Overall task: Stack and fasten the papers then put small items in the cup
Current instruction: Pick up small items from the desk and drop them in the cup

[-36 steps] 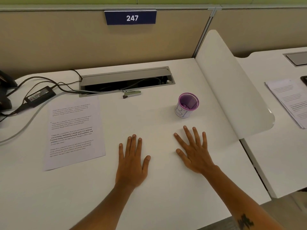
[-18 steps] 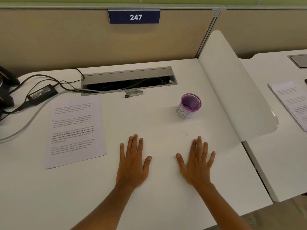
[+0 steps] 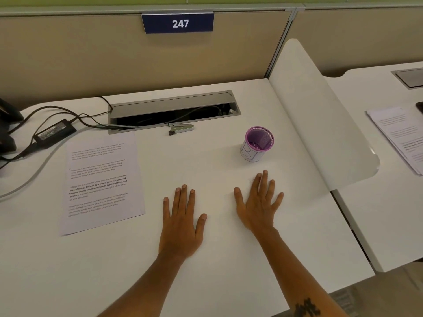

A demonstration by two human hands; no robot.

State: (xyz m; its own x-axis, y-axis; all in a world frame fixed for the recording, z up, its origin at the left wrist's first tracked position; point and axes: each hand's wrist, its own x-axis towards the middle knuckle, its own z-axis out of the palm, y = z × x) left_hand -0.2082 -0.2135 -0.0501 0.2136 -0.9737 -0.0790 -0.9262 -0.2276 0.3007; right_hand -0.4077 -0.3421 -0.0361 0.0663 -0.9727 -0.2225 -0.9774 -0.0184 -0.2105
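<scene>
Both hands lie flat and open on the table [image 3: 229,259], each grip empty: left hand [image 3: 180,227], right hand [image 3: 258,207]. This looks like rest, the work seemingly done. The papers [image 3: 100,181] lie left of the left hand; the cup [image 3: 257,144] stands just beyond the right fingertips, a stapler [image 3: 180,128] farther back. Nothing blocks either.

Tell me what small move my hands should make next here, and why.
Probably slide the right hand forward to gather the tiny specks by its fingertips. Both hands lie flat and empty, the left hand too, the papers sit stacked near the stapler, and the purple cup stands just beyond.
</scene>
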